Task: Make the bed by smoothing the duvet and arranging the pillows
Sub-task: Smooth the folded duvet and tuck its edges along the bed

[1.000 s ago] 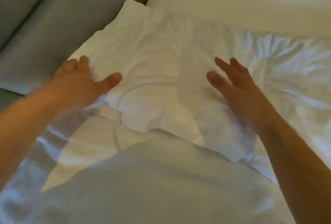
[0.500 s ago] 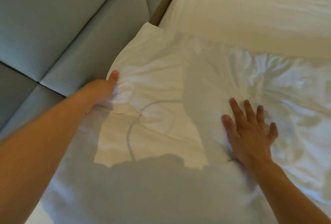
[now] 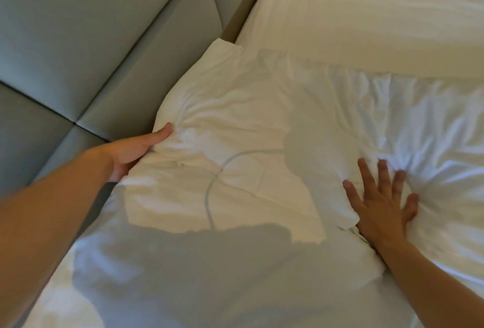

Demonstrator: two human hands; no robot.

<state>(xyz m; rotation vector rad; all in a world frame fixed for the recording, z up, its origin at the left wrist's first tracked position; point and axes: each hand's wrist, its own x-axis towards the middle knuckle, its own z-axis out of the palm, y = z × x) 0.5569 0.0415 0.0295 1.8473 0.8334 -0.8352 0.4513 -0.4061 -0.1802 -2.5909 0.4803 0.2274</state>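
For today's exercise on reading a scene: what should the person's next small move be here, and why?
Probably sweep the right hand outward across the duvet: creases radiate from its spread fingers, while the left hand grips the pillow edge beside the headboard.

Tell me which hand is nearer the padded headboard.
Left. The left hand grips the pillow's edge right beside the padded headboard; the right hand lies flat on the white bedding, farther from it.

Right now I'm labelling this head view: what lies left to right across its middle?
Padded headboard → left hand gripping the pillow's edge → rumpled pillow → right hand flat, fingers spread → creased duvet.
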